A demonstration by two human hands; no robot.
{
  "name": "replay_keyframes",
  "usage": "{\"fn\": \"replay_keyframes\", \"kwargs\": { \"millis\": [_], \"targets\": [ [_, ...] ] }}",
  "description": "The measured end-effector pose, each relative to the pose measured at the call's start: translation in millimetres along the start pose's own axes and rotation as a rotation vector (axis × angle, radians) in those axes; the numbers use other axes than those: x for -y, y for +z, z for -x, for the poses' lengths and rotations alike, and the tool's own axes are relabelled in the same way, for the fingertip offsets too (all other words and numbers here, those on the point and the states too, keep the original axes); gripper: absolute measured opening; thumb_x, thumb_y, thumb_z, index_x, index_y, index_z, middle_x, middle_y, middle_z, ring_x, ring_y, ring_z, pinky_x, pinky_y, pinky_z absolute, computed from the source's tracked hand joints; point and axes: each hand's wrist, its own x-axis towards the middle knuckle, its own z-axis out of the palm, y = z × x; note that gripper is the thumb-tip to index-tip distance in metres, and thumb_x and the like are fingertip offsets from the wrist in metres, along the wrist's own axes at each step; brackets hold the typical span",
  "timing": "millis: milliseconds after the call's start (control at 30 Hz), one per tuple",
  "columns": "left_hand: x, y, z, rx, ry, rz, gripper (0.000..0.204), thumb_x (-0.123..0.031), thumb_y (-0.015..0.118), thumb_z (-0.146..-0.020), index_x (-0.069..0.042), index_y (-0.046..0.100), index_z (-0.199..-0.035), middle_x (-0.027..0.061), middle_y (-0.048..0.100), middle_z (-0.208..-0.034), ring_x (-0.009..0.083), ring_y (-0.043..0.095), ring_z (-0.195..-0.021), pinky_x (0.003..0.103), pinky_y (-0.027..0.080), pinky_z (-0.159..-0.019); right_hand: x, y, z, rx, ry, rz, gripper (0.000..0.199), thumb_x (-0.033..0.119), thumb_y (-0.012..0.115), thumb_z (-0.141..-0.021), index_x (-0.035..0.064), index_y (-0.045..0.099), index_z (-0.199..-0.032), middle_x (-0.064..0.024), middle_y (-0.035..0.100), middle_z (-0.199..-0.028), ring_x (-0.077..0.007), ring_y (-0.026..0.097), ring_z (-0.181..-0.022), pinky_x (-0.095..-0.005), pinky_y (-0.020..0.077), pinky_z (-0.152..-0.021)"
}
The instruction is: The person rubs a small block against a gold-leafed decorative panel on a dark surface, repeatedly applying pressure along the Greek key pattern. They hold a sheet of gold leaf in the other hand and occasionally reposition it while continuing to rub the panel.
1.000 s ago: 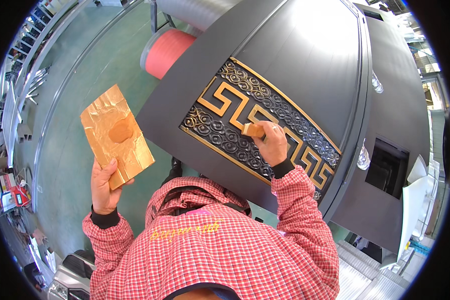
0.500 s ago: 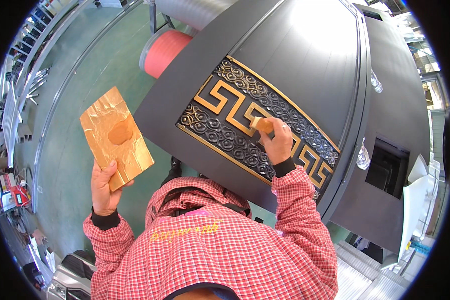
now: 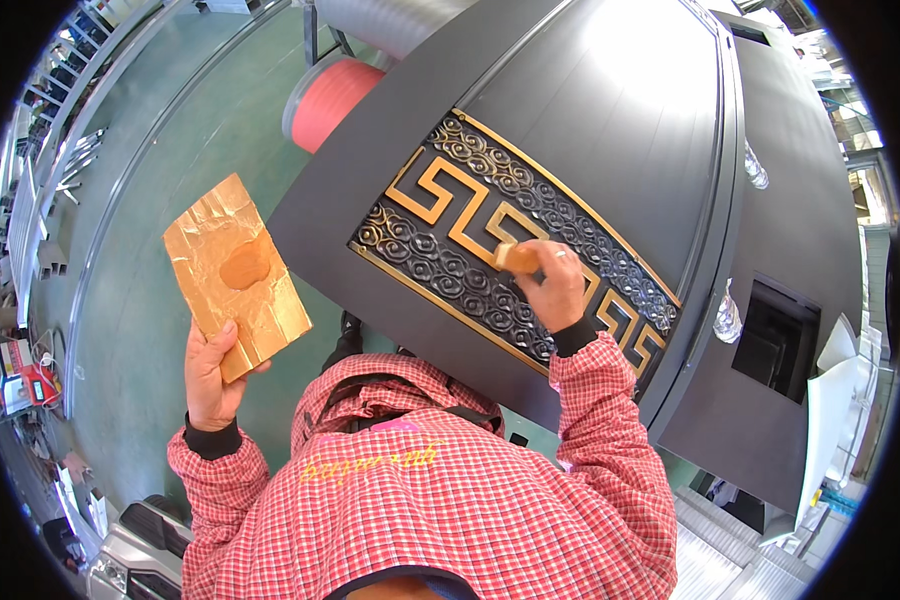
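Observation:
My left hand point(image 3: 213, 368) grips the lower end of a flat board covered in crinkled gold foil point(image 3: 210, 225), the thumb lying on top. A patch of brownish-gold paint point(image 3: 245, 264) sits on its face. My right hand point(image 3: 553, 285) pinches a small gold-stained applicator point(image 3: 518, 257) with a pale tip; whether it is a brush or a sponge I cannot make out. It is at the raised gold key-pattern point(image 3: 440, 188) on a dark panel, where my fingers hide part of the design. Black scroll relief point(image 3: 450, 270) with gold edging runs along both sides of that pattern.
The dark panel point(image 3: 320, 215) lies before me, with a second dark panel point(image 3: 790, 200) with cut-outs to its right. A pink roll point(image 3: 335, 100) and a large clear-wrapped roll point(image 3: 400, 22) stand beyond. Green floor point(image 3: 120, 300) spreads left; crumpled clear plastic point(image 3: 727, 315) hangs at the right edge.
My right hand has shifted slightly, its applicator moving a little left and down along the gold pattern. The foil-covered board in my left hand has barely moved.

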Motion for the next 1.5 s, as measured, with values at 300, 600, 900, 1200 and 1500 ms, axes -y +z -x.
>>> {"fn": "replay_keyframes", "kwargs": {
  "millis": [300, 600, 900, 1200, 1500],
  "targets": [
    [5, 8, 4, 0.003, 0.003, -0.005, 0.045, -0.008, 0.052, -0.094, -0.007, 0.034, -0.136, 0.013, 0.057, -0.121, 0.0263, 0.068, -0.094, 0.034, 0.062, -0.056, -8, -1, 2, 0.022, -0.058, -0.007, 0.037, 0.005, 0.076, -0.065, 0.0111, 0.062, -0.098, -0.0065, 0.065, -0.093, -0.0293, 0.061, -0.092, -0.0405, 0.0446, -0.088],
    [12, 15, 10, 0.015, -0.017, -0.012, 0.045, -0.008, 0.052, -0.094, -0.006, 0.034, -0.135, 0.0139, 0.057, -0.121, 0.0262, 0.068, -0.092, 0.034, 0.062, -0.056, -20, 2, -8, -0.051, -0.045, 0.078, 0.033, 0.007, 0.074, -0.068, 0.0115, 0.061, -0.098, -0.0061, 0.064, -0.094, -0.0286, 0.059, -0.097, -0.0401, 0.0435, -0.089],
    [13, 26, 8, 0.097, -0.062, -0.02, 0.05, -0.009, 0.054, -0.092, -0.006, 0.032, -0.137, 0.0133, 0.057, -0.121, 0.0239, 0.067, -0.093, 0.034, 0.061, -0.056, 4, -21, -29, -0.147, 0.09, -0.002, 0.034, 0.008, 0.075, -0.072, 0.0069, 0.059, -0.102, -0.0103, 0.065, -0.092, -0.0298, 0.062, -0.087, -0.0383, 0.0482, -0.077],
    [11, 24, -8, 0.305, -0.151, 0.172, 0.06, 0.003, 0.057, -0.088, -0.003, 0.029, -0.141, 0.0127, 0.05, -0.133, 0.0237, 0.053, -0.12, 0.039, 0.045, -0.101, 161, -48, -47, -0.014, -0.108, -0.35, 0.039, 0.004, 0.076, -0.07, 0.0057, 0.058, -0.105, -0.0107, 0.066, -0.094, -0.0257, 0.066, -0.085, -0.0314, 0.0508, -0.076],
    [7, 2, -11, 0.385, -0.142, 0.203, 0.06, 0.0, 0.059, -0.088, -0.004, 0.03, -0.141, 0.0101, 0.049, -0.134, 0.0209, 0.052, -0.121, 0.038, 0.044, -0.102, 218, -20, -62, 0.11, -0.338, -0.184, 0.041, -0.002, 0.07, -0.06, 0.0061, 0.06, -0.099, -0.0093, 0.064, -0.097, -0.03, 0.062, -0.091, -0.0376, 0.0497, -0.08]
  ]
}}
